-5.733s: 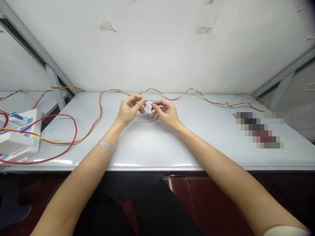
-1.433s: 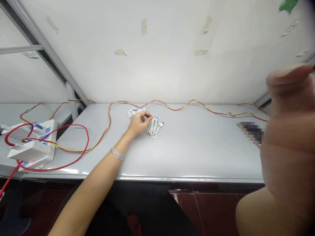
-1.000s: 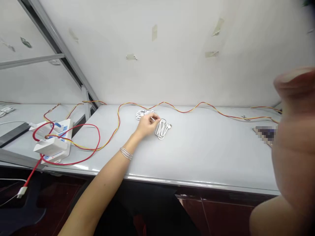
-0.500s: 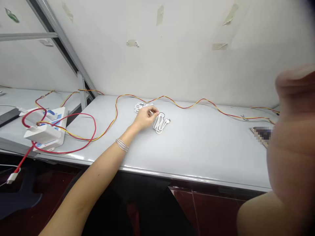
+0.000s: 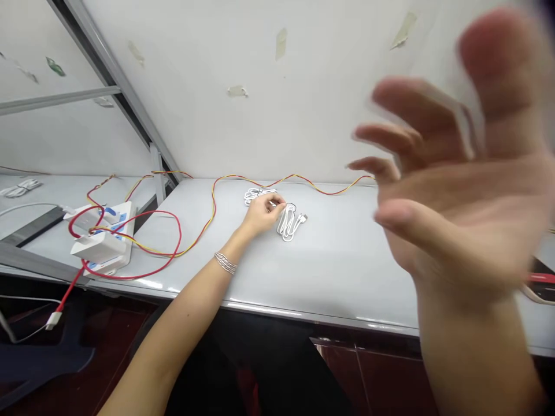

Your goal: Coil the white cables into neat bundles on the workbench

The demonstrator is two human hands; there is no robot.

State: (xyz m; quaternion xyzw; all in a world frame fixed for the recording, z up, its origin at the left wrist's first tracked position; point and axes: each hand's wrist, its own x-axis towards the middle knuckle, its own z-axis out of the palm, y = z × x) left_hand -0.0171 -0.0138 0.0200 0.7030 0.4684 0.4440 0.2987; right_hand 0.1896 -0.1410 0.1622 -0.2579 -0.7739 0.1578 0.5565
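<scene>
The right hand (image 5: 468,214) has swung leftward and unfolded since half a second ago, its blurred fingers spread loose and wide. The left hand's (image 5: 260,214) fingers pinch the black tie (image 5: 293,204) of a white cable (image 5: 286,225), coiled on the desk (image 5: 338,266) just right of their tips. Behind them a second coil (image 5: 251,195) is partly hidden. Down past the right thumb, a red-banded object (image 5: 543,279) is cut off, any lettering unreadable.
</scene>
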